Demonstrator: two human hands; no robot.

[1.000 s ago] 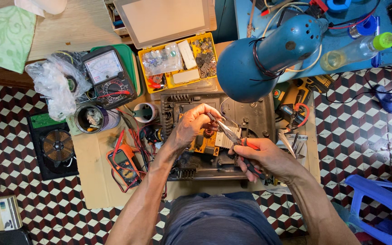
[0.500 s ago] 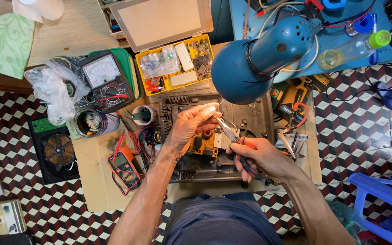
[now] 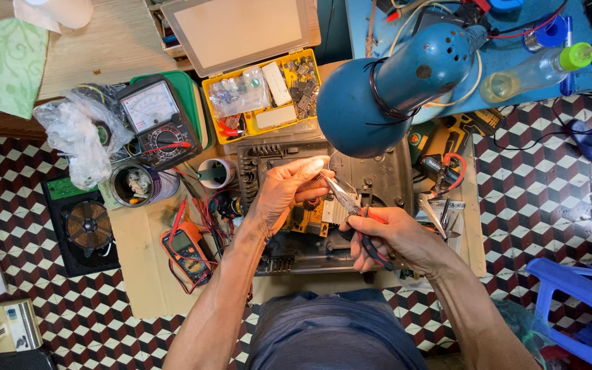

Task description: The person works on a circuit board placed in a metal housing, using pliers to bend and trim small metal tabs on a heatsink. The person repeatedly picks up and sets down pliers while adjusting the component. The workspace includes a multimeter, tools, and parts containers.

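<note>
Left hand (image 3: 283, 194) is hovering over the opened appliance (image 3: 323, 205) on the low work board, fingertips pinching something too small to identify. Right hand (image 3: 393, 236) is gripping needle-nose pliers (image 3: 350, 205) (orange-and-black handles), tips pointing toward the left fingertips. Blue lamp (image 3: 392, 82) is hanging just above; yellow parts box (image 3: 265, 96) is lying behind.

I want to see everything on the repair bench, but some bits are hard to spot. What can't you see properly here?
Head view:
- Whatever the left hand pinches: too small, hidden by its fingers.
- Pliers handles: wrapped by the right hand.
- Rear of the opened device: covered by the blue lamp.
- Parts in the yellow box: too small.
- Blue stool: cut off by the right edge.
</note>
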